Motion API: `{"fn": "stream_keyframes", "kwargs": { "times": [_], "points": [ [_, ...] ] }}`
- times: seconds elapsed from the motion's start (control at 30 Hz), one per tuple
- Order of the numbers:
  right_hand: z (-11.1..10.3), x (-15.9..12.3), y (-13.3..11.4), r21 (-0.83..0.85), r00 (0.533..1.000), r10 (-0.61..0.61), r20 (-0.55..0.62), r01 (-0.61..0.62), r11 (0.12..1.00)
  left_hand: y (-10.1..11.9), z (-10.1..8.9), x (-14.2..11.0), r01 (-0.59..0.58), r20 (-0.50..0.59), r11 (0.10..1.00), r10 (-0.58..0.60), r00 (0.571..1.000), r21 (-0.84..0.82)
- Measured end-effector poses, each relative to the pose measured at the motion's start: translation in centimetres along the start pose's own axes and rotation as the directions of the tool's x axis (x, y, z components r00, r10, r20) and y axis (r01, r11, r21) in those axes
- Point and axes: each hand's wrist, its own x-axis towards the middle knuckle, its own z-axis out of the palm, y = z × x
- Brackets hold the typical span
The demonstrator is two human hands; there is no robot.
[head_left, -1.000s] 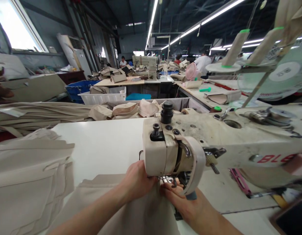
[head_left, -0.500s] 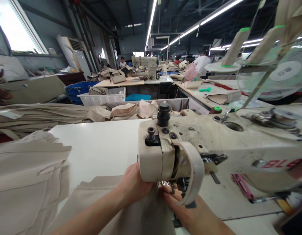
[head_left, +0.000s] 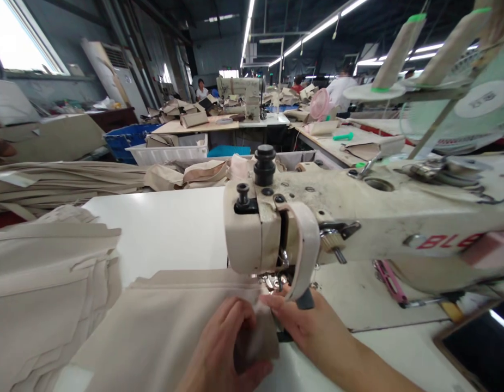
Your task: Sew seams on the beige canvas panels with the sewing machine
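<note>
A beige fabric piece (head_left: 165, 310) lies on the white sewing table, its right end under the needle area of a sewing machine (head_left: 272, 228). My left hand (head_left: 219, 343) is on this fabric near its right edge, fingers curled and thumb apart, with a shadowed fold of cloth between them. Just in front of the presser foot (head_left: 274, 282), my right hand (head_left: 309, 318) pinches the edge of the fabric between thumb and fingers. The machine's curved white guard partly hides those fingertips.
Stacked beige panels (head_left: 51, 288) lie at the left. Pink thread snips (head_left: 390, 280) rest under the machine arm, and a dark-screened device (head_left: 480, 348) lies at lower right. Thread cones (head_left: 401, 51) stand above. Behind the table is a bin of cloth pieces (head_left: 206, 173); people work farther back.
My left hand has come back from beside the machine head toward me, onto the fabric. My right hand stays by the presser foot. The view has shifted slightly.
</note>
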Motion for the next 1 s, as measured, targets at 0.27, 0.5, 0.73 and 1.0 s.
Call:
{"fn": "stream_keyframes", "kwargs": {
  "times": [0.27, 0.5, 0.73, 1.0],
  "points": [
    [2.4, -3.8, -2.6, 0.878, 0.804, 0.513, 0.301, -0.444, 0.18, -0.2, 0.4, 0.2, -0.271, -0.072, 0.959, 0.266, 0.961, -0.081],
    [3.4, -3.3, -3.0, 0.859, 0.777, 0.571, 0.265, -0.459, 0.226, 0.8, 0.5, -0.1, -0.49, -0.095, 0.838, 0.523, 0.847, 0.241],
    [3.8, -3.5, -2.8, 0.881, 0.78, 0.552, 0.294, -0.446, 0.161, 2.8, -0.5, 0.3, -0.535, -0.055, 0.726, 0.614, 0.788, 0.432],
    [4.1, -3.7, -2.4, 0.864, 0.791, 0.542, 0.284, -0.456, 0.212, 3.1, -0.7, 0.0, -0.526, -0.02, 0.734, 0.59, 0.807, 0.429]
  ]
}}
